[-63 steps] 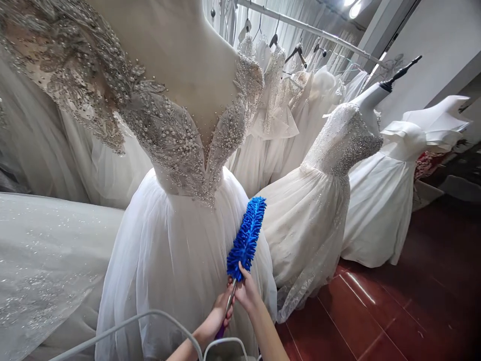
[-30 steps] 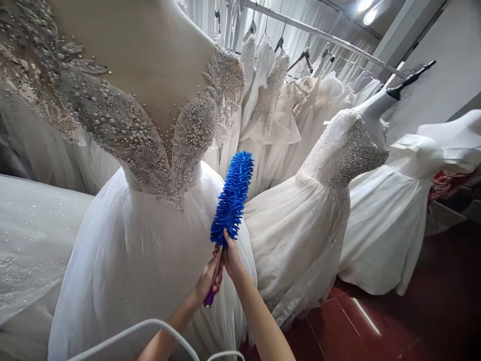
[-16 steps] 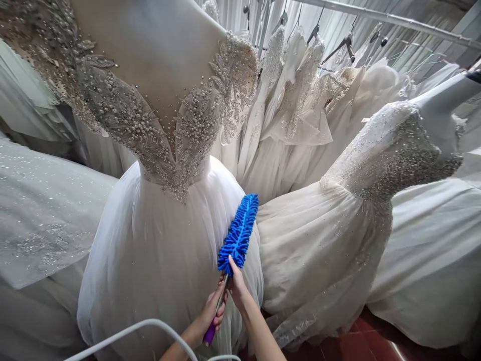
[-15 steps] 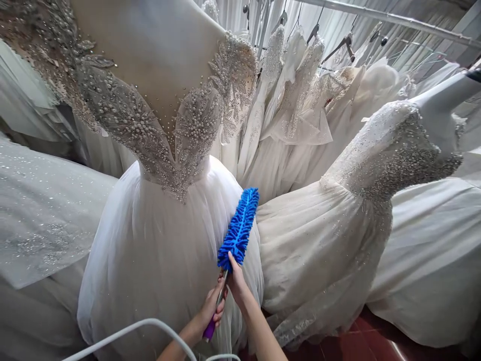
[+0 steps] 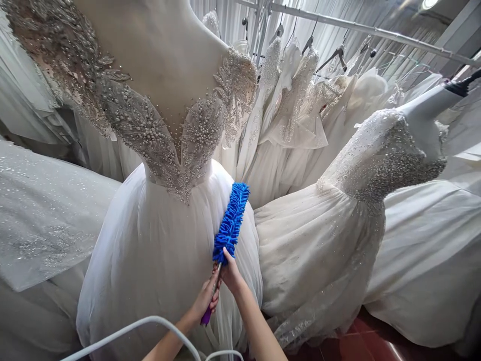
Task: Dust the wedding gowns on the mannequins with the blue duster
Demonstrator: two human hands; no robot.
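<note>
A duster with a blue chenille head, a metal shaft and a purple handle end is tilted up and to the right in front of a white wedding dress skirt. My left hand is closed round its shaft just above the purple end. Higher up, my right hand grips the duster at the base of the blue head, its thumb lying against the fibres. Above the skirt, a beaded bodice dresses a mannequin. I cannot tell whether the blue head touches the skirt.
To the right, a second mannequin wears a sequinned gown. Several dresses hang from a metal rail behind. Glittery tulle spreads at the left. A white curved tube crosses the bottom, and red floor tiles show lower right.
The duster and both hands have shifted slightly left and up in view. The camera view has also moved a little, revealing more of the rail and a ceiling light. Both hands keep their hold.
</note>
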